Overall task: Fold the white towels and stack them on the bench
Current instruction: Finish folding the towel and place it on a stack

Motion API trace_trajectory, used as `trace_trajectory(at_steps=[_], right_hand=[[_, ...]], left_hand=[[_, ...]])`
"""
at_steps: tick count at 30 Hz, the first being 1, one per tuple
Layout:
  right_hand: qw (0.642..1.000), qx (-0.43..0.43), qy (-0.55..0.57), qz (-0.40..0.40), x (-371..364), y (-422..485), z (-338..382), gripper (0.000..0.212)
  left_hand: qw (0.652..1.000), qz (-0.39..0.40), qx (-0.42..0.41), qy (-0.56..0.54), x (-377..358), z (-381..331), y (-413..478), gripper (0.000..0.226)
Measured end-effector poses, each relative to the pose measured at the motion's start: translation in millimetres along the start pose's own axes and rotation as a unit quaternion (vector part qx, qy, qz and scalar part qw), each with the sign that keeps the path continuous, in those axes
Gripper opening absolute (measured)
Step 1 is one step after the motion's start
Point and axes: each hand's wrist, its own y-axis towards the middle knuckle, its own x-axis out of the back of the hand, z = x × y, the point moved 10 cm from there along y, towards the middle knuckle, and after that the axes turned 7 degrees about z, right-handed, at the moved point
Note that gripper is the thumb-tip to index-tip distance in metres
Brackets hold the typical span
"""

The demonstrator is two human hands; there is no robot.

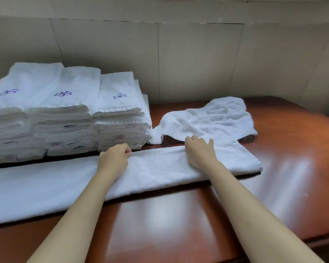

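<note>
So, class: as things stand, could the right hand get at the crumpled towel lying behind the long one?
Probably yes. The right hand rests on the far edge of the long folded towel, and the crumpled towel lies just beyond its fingertips on the bench. Nothing stands between them; it would only need to let go first.

Towel stacks [65, 114] block left; bench [283, 168] right lies bare.

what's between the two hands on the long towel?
Head view: only the long towel's far folded edge runs between left hand and right hand. Left pinches that edge; right lies on it. Nothing else sits there.
</note>
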Motion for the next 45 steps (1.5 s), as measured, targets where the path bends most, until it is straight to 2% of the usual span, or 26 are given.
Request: trace_trajectory(at_steps=[5, 9, 14, 19, 23, 25, 27, 31, 35, 38, 45], right_hand=[[0.995, -0.031, -0.021, -0.087, 9, 1, 0, 0.033], [0.994, -0.074, -0.005, -0.075, 3, 5, -9, 0.023], [0.997, -0.064, 0.008, -0.034, 3, 5, 2, 0.024], [0.999, 0.006, 0.025, -0.035, 5, -4, 50, 0.026], [0.995, 0.089, 0.05, 0.01, -6, -14, 98, 0.033], [0.993, 0.106, 0.046, 0.036, -15, -21, 116, 0.036], [0.993, 0.098, 0.042, 0.052, -20, -29, 124, 0.033], [0.995, 0.074, 0.02, 0.066, -19, -39, 135, 0.036], [0.984, 0.124, 0.079, 0.097, -34, -50, 163, 0.047], [0.981, 0.129, 0.102, 0.098, -43, -52, 164, 0.055], [0.982, 0.125, 0.103, 0.098, -43, -51, 160, 0.055]], left_hand=[[1.0, -0.017, 0.004, -0.019, -1, 1, 0, 0.015], [0.999, -0.028, 0.004, -0.016, -4, -2, -4, 0.015], [0.987, -0.082, 0.003, 0.135, 11, -20, -16, 0.016], [0.996, 0.027, 0.03, 0.082, 2, -29, -20, 0.023], [0.99, 0.135, -0.018, 0.023, -13, -31, -35, 0.027], [0.984, 0.165, -0.043, 0.043, -24, -24, -48, 0.04], [0.985, 0.156, -0.04, 0.07, -25, -11, -57, 0.052], [0.984, 0.149, -0.006, 0.095, -17, 20, -64, 0.061], [0.981, 0.158, 0.048, 0.105, -11, 50, -77, 0.069], [0.983, 0.147, 0.056, 0.093, -10, 56, -82, 0.07], [0.984, 0.133, 0.084, 0.085, 8, 90, -77, 0.061]])
